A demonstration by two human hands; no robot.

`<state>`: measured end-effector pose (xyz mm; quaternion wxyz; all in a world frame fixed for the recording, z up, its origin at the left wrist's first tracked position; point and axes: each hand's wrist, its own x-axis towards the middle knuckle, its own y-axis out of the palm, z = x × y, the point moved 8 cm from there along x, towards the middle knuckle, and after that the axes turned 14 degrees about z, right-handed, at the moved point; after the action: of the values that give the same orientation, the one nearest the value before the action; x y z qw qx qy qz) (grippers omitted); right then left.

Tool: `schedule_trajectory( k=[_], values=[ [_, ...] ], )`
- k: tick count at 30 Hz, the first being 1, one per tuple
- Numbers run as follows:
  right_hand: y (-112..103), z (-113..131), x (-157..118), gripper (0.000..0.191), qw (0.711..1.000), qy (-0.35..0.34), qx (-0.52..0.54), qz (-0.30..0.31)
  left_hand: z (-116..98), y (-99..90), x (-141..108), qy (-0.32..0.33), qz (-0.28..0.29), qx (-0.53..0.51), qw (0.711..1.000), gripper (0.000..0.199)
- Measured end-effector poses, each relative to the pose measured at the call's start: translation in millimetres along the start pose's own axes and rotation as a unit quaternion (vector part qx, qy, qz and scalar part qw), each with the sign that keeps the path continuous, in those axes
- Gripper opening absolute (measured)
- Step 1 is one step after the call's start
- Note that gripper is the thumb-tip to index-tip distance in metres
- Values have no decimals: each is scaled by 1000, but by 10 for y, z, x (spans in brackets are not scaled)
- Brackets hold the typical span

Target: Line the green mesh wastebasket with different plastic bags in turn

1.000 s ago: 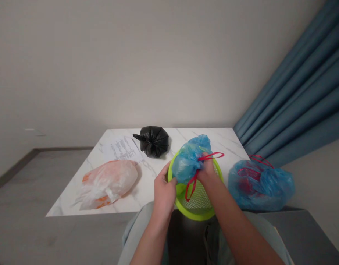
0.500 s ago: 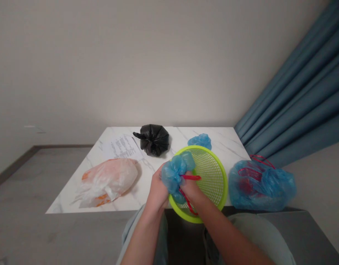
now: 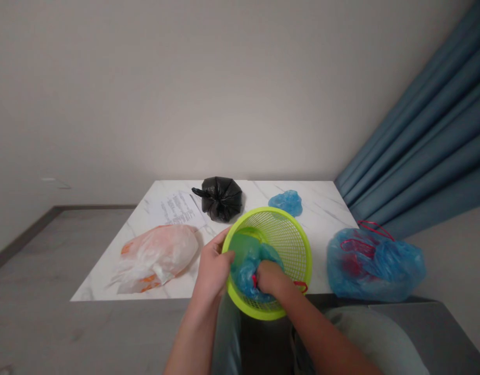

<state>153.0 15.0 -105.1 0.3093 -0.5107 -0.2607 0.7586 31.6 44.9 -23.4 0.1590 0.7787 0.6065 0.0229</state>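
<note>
A yellow-green mesh basket (image 3: 307, 250) is tilted toward me at the table's front edge. My left hand (image 3: 215, 264) grips its left rim, thumb over the edge. Inside the basket, my right hand (image 3: 269, 277) is closed on a crumpled blue plastic bag (image 3: 243, 271) with a red drawstring; its fingertips are hidden in the plastic. Part of the bag spreads over the basket's inner left wall.
On the marble-patterned table (image 3: 318, 224) are a black tied bag (image 3: 222, 198), a white and orange bag (image 3: 165, 255), a printed paper (image 3: 177, 208) and a small blue bag (image 3: 287, 202). A larger blue bag (image 3: 375, 265) lies right; a curtain (image 3: 427, 130) hangs behind.
The blue bag and my right hand have gone down into the basket. My left hand has let go of the bag and taken the basket's left rim. The basket has shifted slightly left.
</note>
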Motion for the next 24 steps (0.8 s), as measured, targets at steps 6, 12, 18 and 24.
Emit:
schedule_trajectory(
  k=[6, 12, 18, 24],
  values=[
    [-292, -152, -154, 32, 985, 140, -32, -91, -61, -81, -38, -2, -6, 35, 999, 68],
    [-653, -539, -399, 30, 962, 196, 59, -180, -199, 4, -67, 6, 12, 44, 999, 62],
    [-1050, -574, -602, 22, 899, -6, 291, -327, -196, 185, -71, -3, 51, 20, 998, 67],
    [-985, -489, -494, 19, 836, -91, 453, -294, -34, 348, 1, 3, 68, -10, 998, 59]
  ],
)
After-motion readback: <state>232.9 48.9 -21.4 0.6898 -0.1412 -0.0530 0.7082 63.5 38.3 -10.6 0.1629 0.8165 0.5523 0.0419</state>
